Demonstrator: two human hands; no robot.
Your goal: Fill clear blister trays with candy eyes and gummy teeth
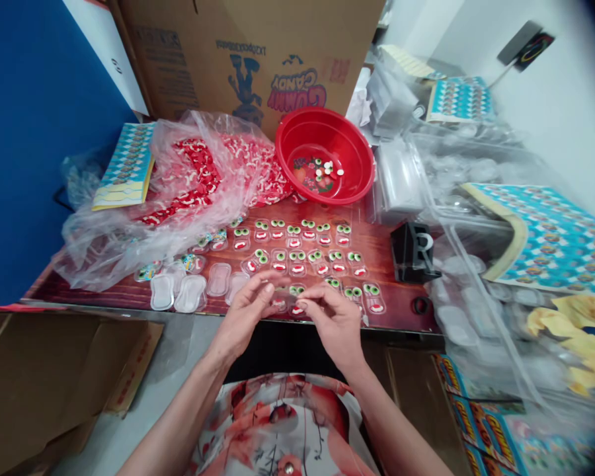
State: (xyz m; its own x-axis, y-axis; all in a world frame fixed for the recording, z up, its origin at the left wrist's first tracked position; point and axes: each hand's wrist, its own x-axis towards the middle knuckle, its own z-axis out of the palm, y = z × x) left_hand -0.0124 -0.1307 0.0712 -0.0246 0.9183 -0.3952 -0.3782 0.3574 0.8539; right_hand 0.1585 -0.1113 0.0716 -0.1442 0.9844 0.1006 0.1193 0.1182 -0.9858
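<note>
My left hand (245, 311) and my right hand (334, 320) meet at the near edge of the brown table (401, 301), fingers pinched together over a small clear candy tray (292, 299) with green eyes and a red mouth. Rows of filled clear trays (302, 248) lie just beyond my hands. Several empty clear trays (191, 291) sit to the left. A red bowl (327, 155) with a few candy pieces stands farther back. A clear plastic bag of red and white gummy pieces (193, 178) lies at the back left.
A large cardboard box (248, 53) marked Gummy Candy stands behind the bowl. A black tape dispenser (412, 251) sits right of the trays. Stacks of clear plastic packaging (451, 198) and printed blue cards (550, 238) fill the right. A flattened carton (54, 377) lies lower left.
</note>
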